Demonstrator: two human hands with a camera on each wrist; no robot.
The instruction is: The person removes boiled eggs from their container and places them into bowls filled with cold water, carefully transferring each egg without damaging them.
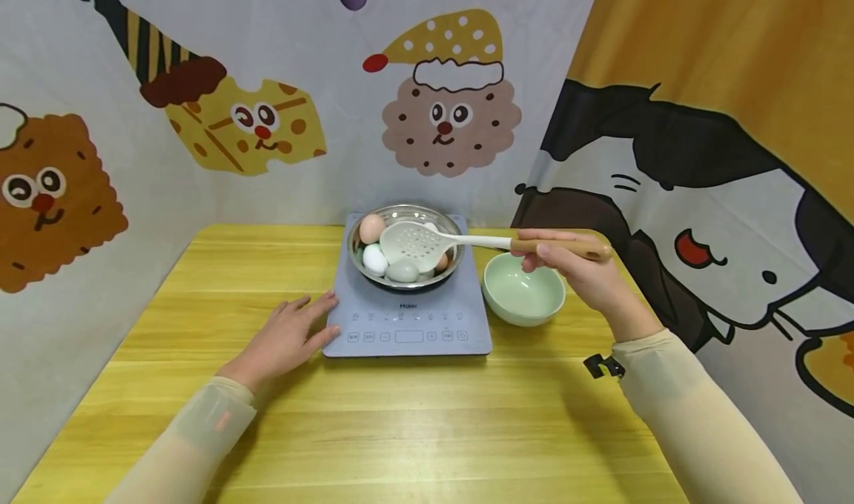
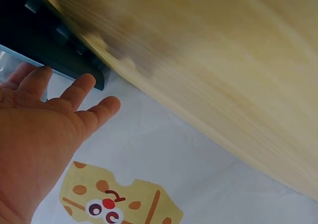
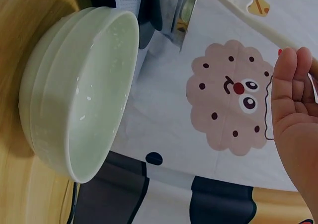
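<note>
In the head view my right hand [image 1: 577, 270] grips the wooden handle of a white slotted spoon [image 1: 416, 246]. The spoon's perforated bowl hangs over a metal pan [image 1: 407, 210] that holds several eggs, among them a brown egg [image 1: 372, 228], a white egg [image 1: 375, 259] and a greenish egg [image 1: 403, 270]. Under the pan is a blue-grey induction cooker [image 1: 407, 326]. My left hand [image 1: 283, 341] has its fingers spread, with fingertips at the cooker's left edge; the left wrist view shows them beside its dark underside [image 2: 47, 42].
A pale green bowl [image 1: 523, 296] stands right of the cooker, below my right hand; its inside shows bare in the right wrist view. All this is on a wooden table [image 1: 400, 430]. A printed cloth [image 1: 347, 133] hangs behind the table and along its sides.
</note>
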